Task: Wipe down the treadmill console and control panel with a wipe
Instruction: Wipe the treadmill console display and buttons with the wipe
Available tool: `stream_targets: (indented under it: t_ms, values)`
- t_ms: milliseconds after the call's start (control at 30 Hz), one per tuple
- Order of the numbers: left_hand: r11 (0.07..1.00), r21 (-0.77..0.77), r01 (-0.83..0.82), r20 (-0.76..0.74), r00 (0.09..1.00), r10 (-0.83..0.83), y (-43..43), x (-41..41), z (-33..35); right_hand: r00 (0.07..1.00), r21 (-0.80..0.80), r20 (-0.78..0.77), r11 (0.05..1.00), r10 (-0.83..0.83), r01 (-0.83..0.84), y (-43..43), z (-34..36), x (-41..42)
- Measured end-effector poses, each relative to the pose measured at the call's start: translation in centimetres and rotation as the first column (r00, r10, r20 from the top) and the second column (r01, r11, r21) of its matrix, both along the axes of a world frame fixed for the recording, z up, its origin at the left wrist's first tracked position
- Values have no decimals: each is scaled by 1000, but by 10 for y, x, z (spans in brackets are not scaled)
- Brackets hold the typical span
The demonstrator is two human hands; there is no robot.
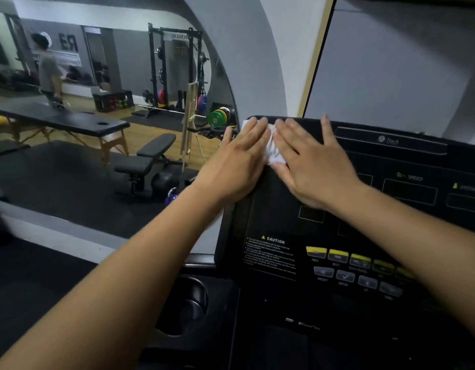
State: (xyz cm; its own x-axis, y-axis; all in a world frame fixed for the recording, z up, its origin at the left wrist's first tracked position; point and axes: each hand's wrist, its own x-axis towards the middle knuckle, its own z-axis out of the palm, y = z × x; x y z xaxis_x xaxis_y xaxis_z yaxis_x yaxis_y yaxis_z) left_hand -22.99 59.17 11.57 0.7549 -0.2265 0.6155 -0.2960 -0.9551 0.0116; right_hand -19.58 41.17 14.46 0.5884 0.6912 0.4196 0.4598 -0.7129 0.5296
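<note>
The white wipe (274,149) sits crumpled at the console's (271,209) upper left corner. The left hand (239,158) and right hand (311,164) press it down, fingers straight and spread. Wiping looks barely begun (no streaks show either way). The button panel (345,263) below the wrists seems untouched. Readable: CAUTION (275,240) beneath the hands, SPEED (415,178) to their right, and a brand mark (389,141) starting "The A".

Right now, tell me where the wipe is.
Head view: the wipe sits at the top-left corner of the console, under the left hand and right hand.
</note>
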Motion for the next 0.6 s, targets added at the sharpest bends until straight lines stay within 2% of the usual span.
stream_targets:
  t_ms: [67, 167, 300, 400, 467, 533, 600]
  values:
    - [998, -57, 32, -7, 999, -32, 2, -6, -13, 1000, 7, 2, 1000, 29, -29, 1, -7, -4]
    - [988, -137, 77, -3, 997, -78, -5, -41, -66, 993, -36, -7, 992, 117, -118, -14, -52, -24]
    - [996, -85, 33, -40, 999, -37, -13, -71, -119, 978, -113, -51, 972, 201, -206, -29, -84, -40]
    - [998, -7, -60, -40, 997, 60, -7, -47, -87, 986, -124, -25, 978, 167, -169, -16, -56, -25]
    - [995, -38, -93, -60, 994, 91, -2, -24, -50, 997, -86, -2, 993, 78, -78, -1, -27, -11]
    - [994, -91, -65, -86, 995, 57, 3, -7, -23, 1000, -47, 11, 999, 11, -11, 12, -9, -4]
    - [994, -112, -8, -67, 998, 1, 7, -6, -21, 1000, 2, 10, 1000, 21, -21, 15, -11, -6]
